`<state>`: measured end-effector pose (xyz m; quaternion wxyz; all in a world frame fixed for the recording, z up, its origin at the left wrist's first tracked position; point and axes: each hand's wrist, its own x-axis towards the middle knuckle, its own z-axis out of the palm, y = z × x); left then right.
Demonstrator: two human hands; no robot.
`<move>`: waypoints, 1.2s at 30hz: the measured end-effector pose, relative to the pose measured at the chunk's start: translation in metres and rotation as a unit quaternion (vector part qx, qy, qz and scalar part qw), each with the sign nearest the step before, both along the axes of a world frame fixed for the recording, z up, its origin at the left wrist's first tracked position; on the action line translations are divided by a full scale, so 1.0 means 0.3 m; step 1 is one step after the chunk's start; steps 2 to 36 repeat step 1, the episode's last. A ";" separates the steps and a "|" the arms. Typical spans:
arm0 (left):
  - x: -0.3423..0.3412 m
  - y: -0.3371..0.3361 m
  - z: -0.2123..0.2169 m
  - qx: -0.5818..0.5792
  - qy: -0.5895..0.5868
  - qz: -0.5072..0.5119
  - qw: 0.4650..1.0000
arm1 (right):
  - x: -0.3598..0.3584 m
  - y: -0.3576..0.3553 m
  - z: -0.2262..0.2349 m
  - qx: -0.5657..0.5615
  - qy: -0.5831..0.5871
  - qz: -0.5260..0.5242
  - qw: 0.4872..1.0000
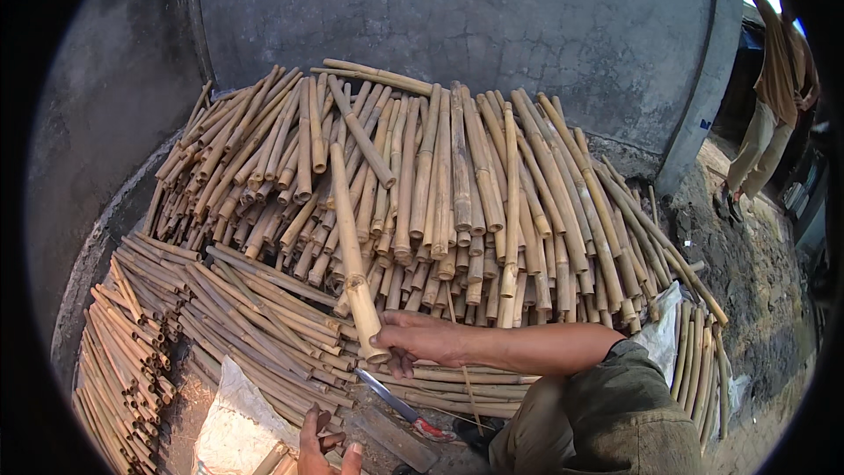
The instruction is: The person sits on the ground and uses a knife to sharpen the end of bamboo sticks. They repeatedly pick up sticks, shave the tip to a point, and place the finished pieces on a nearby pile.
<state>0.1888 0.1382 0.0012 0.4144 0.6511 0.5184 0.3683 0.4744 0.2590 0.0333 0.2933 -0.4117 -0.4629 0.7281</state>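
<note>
My right hand (pixel 411 341) is closed round the lower end of a bamboo pole (pixel 350 251). The pole leans up and away over the big heap, its cut end toward me. Low in the view, my left hand (pixel 323 450) is open, its fingers apart and nothing in them; part of it is cut off by the lower edge. Between my hands and my leg lies a long-bladed cutting tool (pixel 394 399) with a red handle, beside a flat board (pixel 393 436).
Ahead, a large heap of cut bamboo (pixel 462 176) rests against a grey wall (pixel 457 18). More bamboo (pixel 123 369) is stacked at left, near a white sack (pixel 237 422). Another bundle (pixel 701 361) lies at right. A person (pixel 774 105) stands at the far right.
</note>
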 end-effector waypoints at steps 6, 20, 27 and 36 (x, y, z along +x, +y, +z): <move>0.033 0.010 0.003 0.002 -0.014 -0.029 0.999 | 0.092 -0.085 0.043 0.000 -0.020 -0.051 0.998; 0.033 0.010 0.003 0.002 -0.014 -0.029 0.999 | 0.092 -0.085 0.043 0.000 -0.020 -0.051 0.998; 0.033 0.010 0.003 0.002 -0.014 -0.029 0.999 | 0.092 -0.085 0.043 0.000 -0.020 -0.051 0.998; 0.033 0.010 0.003 0.002 -0.014 -0.029 0.999 | 0.092 -0.085 0.043 0.000 -0.020 -0.051 0.998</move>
